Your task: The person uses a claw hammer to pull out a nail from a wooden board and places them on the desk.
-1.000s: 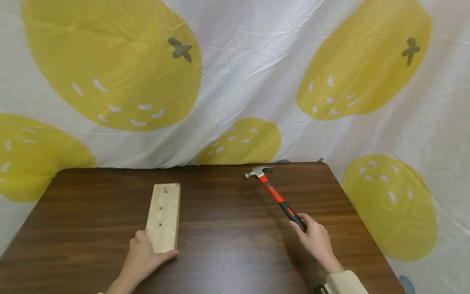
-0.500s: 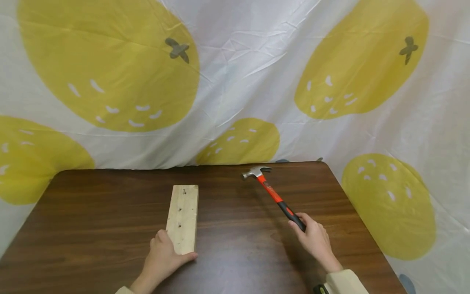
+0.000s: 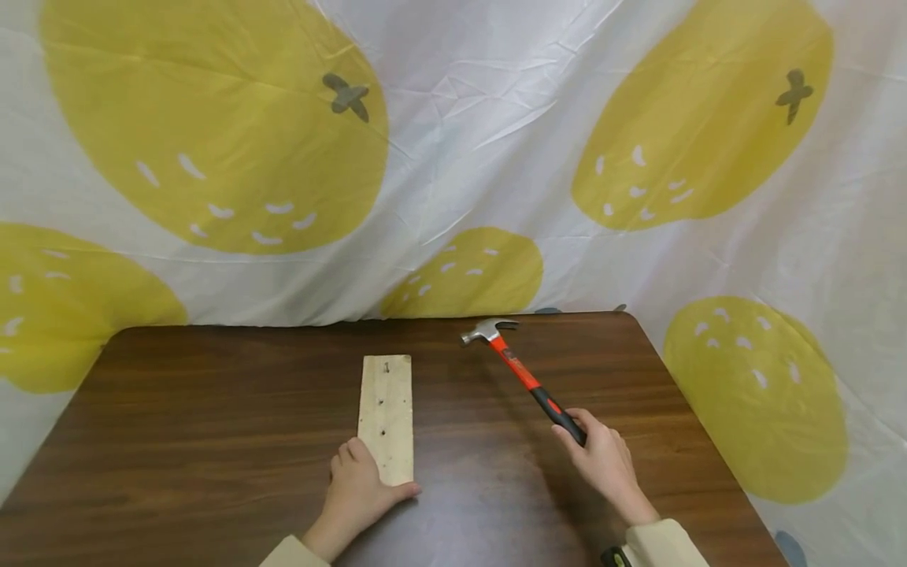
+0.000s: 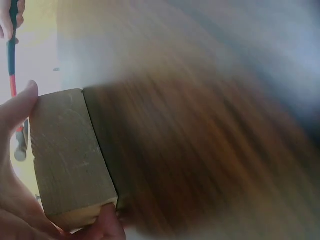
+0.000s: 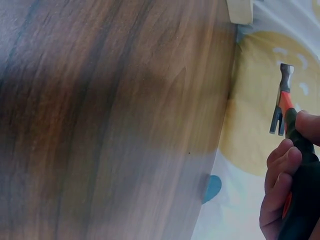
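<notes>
My left hand (image 3: 360, 490) grips the near end of a pale wooden block (image 3: 397, 425), thumb along its near edge and fingers on its left side. Several nails stand in a row along the block's top, one near the far end (image 3: 386, 367) bent or leaning. In the left wrist view, the end face of the wooden block (image 4: 72, 155) sits between thumb and fingers. On the right, my right hand (image 3: 604, 461) holds a claw hammer (image 3: 520, 370) by its black grip. Its red shaft slants up to the steel head, held above the table, claw pointing right.
A dark brown wood-grain table (image 3: 177, 441) lies under both hands, with its far edge against a hanging cloth (image 3: 453, 157). The cloth is white with large yellow fruit prints and also hangs down along the right side.
My left hand has slid the wooden block rightward across the table, toward the hammer. The hammer in my right hand has shifted only slightly to the left.
</notes>
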Available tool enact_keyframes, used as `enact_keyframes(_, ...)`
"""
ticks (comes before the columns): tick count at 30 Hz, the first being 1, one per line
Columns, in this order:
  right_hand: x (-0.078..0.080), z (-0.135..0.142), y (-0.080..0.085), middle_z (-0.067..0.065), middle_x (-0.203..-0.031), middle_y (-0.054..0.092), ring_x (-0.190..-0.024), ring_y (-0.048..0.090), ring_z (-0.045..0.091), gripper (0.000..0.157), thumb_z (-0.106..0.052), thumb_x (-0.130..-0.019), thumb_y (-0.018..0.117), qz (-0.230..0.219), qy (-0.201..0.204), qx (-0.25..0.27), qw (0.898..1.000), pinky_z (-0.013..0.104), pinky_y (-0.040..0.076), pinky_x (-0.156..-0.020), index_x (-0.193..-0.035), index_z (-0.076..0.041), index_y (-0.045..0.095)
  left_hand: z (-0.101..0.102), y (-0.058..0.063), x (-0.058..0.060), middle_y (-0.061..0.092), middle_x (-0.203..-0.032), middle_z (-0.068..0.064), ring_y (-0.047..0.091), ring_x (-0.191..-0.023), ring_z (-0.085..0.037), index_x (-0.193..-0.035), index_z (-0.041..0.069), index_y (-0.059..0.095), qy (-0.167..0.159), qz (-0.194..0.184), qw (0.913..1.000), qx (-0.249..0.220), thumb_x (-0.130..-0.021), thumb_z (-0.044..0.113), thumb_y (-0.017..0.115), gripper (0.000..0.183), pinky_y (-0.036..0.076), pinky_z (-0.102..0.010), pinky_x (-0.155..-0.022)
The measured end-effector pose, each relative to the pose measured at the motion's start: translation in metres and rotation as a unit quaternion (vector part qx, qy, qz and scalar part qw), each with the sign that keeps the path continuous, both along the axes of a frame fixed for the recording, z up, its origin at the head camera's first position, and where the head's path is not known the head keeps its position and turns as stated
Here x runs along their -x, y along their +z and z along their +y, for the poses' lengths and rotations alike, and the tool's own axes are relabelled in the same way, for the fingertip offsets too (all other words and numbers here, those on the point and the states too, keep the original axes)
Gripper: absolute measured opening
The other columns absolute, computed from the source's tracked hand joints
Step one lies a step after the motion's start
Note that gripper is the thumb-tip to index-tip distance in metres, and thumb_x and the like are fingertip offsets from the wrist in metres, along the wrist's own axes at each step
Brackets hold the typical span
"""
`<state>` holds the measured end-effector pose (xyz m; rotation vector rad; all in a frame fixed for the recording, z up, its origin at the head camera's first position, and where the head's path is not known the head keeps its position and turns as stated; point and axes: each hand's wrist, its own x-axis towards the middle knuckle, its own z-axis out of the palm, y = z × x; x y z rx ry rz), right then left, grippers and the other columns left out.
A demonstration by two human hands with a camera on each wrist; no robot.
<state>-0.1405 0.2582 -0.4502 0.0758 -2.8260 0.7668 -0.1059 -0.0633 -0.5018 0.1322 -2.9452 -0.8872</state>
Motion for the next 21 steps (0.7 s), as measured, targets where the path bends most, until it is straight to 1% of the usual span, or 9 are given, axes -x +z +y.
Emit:
enact_keyframes(5, -0.002, -0.002, 0.001, -0.004, -0.062, 0.051, -0.045, 0.037, 0.009, 0.032, -0.03, -0.081, 0.068, -0.003, 0.0, 0.005, 1.0, 0.026, 0.029, -0.041, -0.105, -0.01, 0.063, 0.014, 0.002, 0.002, 0.041, -0.089, -0.023, 0.043, -0.076, -0.033, -0.096, -0.009, 0.035, -0.002, -0.003, 1.0, 0.0, -0.044, 0.059, 0.08, 0.097, 0.043, -0.04, -0.05)
enact_keyframes(8, -0.003, -0.004, 0.001, -0.004, -0.062, 0.051, -0.044, 0.037, 0.008, 0.032, -0.029, -0.081, 0.068, -0.005, 0.003, 0.011, 1.0, 0.025, 0.029, -0.04, -0.105, -0.009, 0.062, 0.021, 0.003, 0.003, 0.041, -0.088, -0.022, 0.043, -0.075, -0.033, -0.097, -0.008, 0.035, 0.003, -0.002, 1.0, 0.007, -0.044, 0.06, 0.079, 0.097, 0.042, -0.038, -0.047)
enact_keyframes(11, -0.005, -0.006, 0.001, -0.004, -0.063, 0.052, -0.043, 0.036, 0.007, 0.031, -0.029, -0.081, 0.068, -0.001, 0.005, 0.015, 1.0, 0.024, 0.029, -0.04, -0.104, -0.009, 0.063, 0.027, 0.003, 0.004, 0.041, -0.087, -0.022, 0.043, -0.075, -0.033, -0.096, -0.008, 0.036, 0.007, 0.003, 0.9999, 0.012, -0.044, 0.061, 0.079, 0.097, 0.042, -0.037, -0.047)
enact_keyframes(13, -0.005, -0.007, 0.002, -0.005, -0.062, 0.051, -0.043, 0.036, 0.007, 0.031, -0.029, -0.08, 0.068, 0.005, 0.007, 0.017, 1.0, 0.024, 0.029, -0.04, -0.104, -0.01, 0.063, 0.03, 0.003, 0.004, 0.041, -0.086, -0.022, 0.042, -0.076, -0.034, -0.097, -0.008, 0.035, 0.008, 0.0, 0.9999, 0.012, -0.045, 0.061, 0.079, 0.097, 0.041, -0.037, -0.047)
enact_keyframes(15, -0.006, -0.008, 0.003, -0.005, -0.061, 0.05, -0.043, 0.035, 0.006, 0.03, -0.029, -0.08, 0.069, 0.012, 0.009, 0.017, 1.0, 0.024, 0.028, -0.039, -0.103, -0.01, 0.063, 0.031, 0.003, 0.005, 0.041, -0.086, -0.022, 0.042, -0.076, -0.035, -0.097, -0.008, 0.035, 0.006, -0.003, 0.9999, 0.008, -0.047, 0.06, 0.079, 0.096, 0.041, -0.037, -0.047)
enact_keyframes(18, -0.005, -0.01, 0.005, -0.006, -0.06, 0.048, -0.043, 0.035, 0.006, 0.029, -0.029, -0.08, 0.069, 0.018, 0.015, 0.018, 1.0, 0.024, 0.028, -0.04, -0.102, -0.011, 0.063, 0.027, 0.007, 0.004, 0.042, -0.089, -0.023, 0.042, -0.075, -0.035, -0.102, -0.01, 0.034, -0.006, -0.022, 0.9997, 0.008, -0.05, 0.06, 0.078, 0.098, 0.04, -0.037, -0.047)
enact_keyframes(20, -0.005, -0.012, 0.007, -0.006, -0.059, 0.048, -0.043, 0.035, 0.006, 0.029, -0.029, -0.08, 0.069, 0.016, 0.018, 0.016, 1.0, 0.024, 0.028, -0.04, -0.102, -0.011, 0.063, 0.022, 0.011, 0.002, 0.043, -0.098, -0.028, 0.044, -0.08, -0.038, -0.112, -0.013, 0.033, -0.017, -0.028, 0.9993, 0.016, -0.052, 0.061, 0.076, 0.105, 0.043, -0.041, -0.05)
enact_keyframes(21, -0.006, -0.013, 0.007, -0.006, -0.059, 0.048, -0.044, 0.035, 0.007, 0.03, -0.03, -0.08, 0.069, 0.015, 0.019, 0.015, 1.0, 0.024, 0.028, -0.041, -0.103, -0.011, 0.064, 0.019, 0.014, 0.002, 0.043, -0.104, -0.03, 0.045, -0.084, -0.041, -0.116, -0.014, 0.033, -0.024, -0.022, 0.9992, 0.023, -0.054, 0.062, 0.075, 0.107, 0.045, -0.044, -0.053)
